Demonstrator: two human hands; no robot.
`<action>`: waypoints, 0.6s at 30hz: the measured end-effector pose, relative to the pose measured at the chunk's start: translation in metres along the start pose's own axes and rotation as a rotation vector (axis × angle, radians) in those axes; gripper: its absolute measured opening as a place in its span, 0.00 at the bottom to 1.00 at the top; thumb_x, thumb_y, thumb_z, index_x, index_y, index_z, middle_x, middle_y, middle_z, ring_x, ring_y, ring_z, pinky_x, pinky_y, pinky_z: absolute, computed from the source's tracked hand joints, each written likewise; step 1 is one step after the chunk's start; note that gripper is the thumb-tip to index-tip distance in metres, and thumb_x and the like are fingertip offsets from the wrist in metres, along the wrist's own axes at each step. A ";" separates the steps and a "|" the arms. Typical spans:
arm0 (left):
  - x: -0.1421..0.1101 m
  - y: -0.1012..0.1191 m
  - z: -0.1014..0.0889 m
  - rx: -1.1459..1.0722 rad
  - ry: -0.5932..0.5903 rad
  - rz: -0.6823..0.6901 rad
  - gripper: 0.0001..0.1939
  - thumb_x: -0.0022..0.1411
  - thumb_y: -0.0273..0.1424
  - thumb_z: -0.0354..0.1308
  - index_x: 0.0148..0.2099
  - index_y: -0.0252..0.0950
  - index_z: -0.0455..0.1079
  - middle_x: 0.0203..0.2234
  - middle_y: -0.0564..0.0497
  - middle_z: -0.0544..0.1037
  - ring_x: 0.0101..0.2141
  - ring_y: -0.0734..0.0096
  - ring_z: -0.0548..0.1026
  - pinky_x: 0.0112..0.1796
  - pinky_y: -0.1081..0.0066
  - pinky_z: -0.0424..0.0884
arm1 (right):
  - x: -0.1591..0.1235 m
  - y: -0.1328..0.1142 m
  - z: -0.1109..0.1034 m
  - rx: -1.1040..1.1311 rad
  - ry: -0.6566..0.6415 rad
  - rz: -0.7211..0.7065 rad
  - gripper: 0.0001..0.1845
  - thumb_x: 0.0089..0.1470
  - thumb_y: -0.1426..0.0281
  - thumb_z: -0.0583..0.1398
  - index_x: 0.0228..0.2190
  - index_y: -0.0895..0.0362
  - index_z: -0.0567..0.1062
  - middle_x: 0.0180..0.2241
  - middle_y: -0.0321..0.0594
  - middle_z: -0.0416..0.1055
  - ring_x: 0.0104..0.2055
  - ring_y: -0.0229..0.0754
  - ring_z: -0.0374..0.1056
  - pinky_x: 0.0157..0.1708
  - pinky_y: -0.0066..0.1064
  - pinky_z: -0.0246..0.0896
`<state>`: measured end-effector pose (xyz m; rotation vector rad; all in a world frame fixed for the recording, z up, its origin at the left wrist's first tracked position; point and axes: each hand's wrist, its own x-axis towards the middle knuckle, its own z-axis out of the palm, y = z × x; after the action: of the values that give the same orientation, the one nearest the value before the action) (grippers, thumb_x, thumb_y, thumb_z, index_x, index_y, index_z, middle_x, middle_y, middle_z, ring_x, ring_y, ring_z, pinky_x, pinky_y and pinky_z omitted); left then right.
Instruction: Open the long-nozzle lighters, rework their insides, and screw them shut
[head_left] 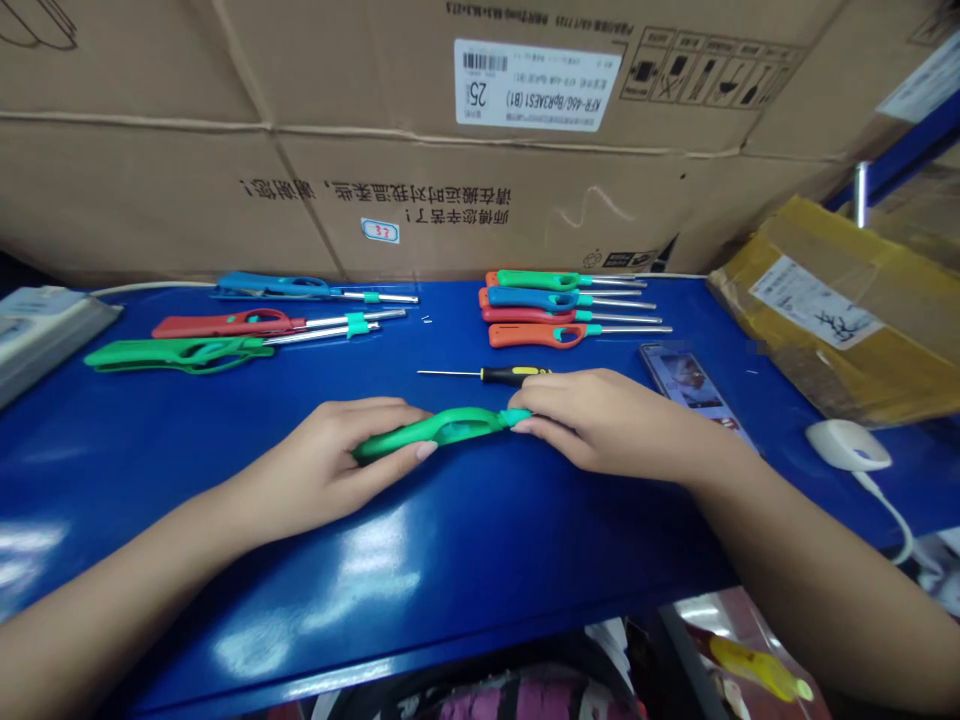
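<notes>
Between my two hands is a green utility lighter (pixel 465 418), lying sideways just over the blue table. My left hand (pixel 367 445) wraps round the handle end. With thumb and fingers, my right hand (pixel 570 420) pinches the teal collar at the other end; its metal tube does not show, perhaps hidden by that hand. A black and yellow screwdriver (pixel 517 375) lies just beyond my right fingers. Farther left are a blue lighter (pixel 277 287), a red lighter (pixel 232 323) and a green lighter (pixel 165 355), their parts loosely aligned. Several lighters with metal tubes, an orange lighter (pixel 525 335) nearest, lie in a stack at back right.
A large cardboard box (pixel 375 150) walls off the back of the blue table (pixel 480 540). On the right are a phone (pixel 690 380), a taped carton (pixel 847 310) and a white corded device (pixel 847 445). A white box (pixel 45 325) stands at the left edge.
</notes>
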<state>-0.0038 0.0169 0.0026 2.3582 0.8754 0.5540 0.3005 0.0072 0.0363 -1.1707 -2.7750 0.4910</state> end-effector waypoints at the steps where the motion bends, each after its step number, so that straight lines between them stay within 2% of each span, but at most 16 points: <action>1: -0.001 0.000 0.001 -0.009 0.018 -0.001 0.08 0.74 0.36 0.59 0.47 0.39 0.78 0.34 0.56 0.80 0.32 0.77 0.76 0.35 0.79 0.70 | 0.001 -0.001 0.003 -0.024 0.011 -0.010 0.16 0.74 0.65 0.53 0.44 0.58 0.79 0.41 0.42 0.78 0.41 0.46 0.73 0.40 0.36 0.61; 4: -0.002 0.000 0.004 -0.074 0.037 -0.017 0.10 0.74 0.36 0.59 0.40 0.38 0.78 0.30 0.57 0.80 0.29 0.78 0.76 0.32 0.80 0.69 | 0.004 0.001 0.010 -0.073 0.053 -0.068 0.16 0.74 0.66 0.52 0.41 0.59 0.78 0.37 0.41 0.76 0.36 0.43 0.70 0.36 0.35 0.57; 10: 0.000 0.001 0.005 -0.186 0.027 -0.051 0.13 0.73 0.35 0.59 0.35 0.37 0.78 0.28 0.57 0.82 0.28 0.78 0.78 0.31 0.80 0.71 | 0.005 0.004 0.019 -0.092 0.154 -0.144 0.16 0.73 0.69 0.52 0.39 0.60 0.78 0.34 0.40 0.74 0.34 0.41 0.66 0.35 0.34 0.54; 18: -0.005 0.004 0.009 -0.005 0.082 0.068 0.08 0.73 0.32 0.60 0.41 0.36 0.76 0.29 0.55 0.79 0.27 0.78 0.73 0.30 0.79 0.68 | 0.007 -0.002 0.019 -0.070 0.051 -0.091 0.14 0.70 0.72 0.52 0.36 0.59 0.75 0.32 0.39 0.73 0.32 0.41 0.65 0.33 0.34 0.50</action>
<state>-0.0007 0.0074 -0.0024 2.3830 0.8308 0.6833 0.2900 0.0062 0.0185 -1.0487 -2.8073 0.3538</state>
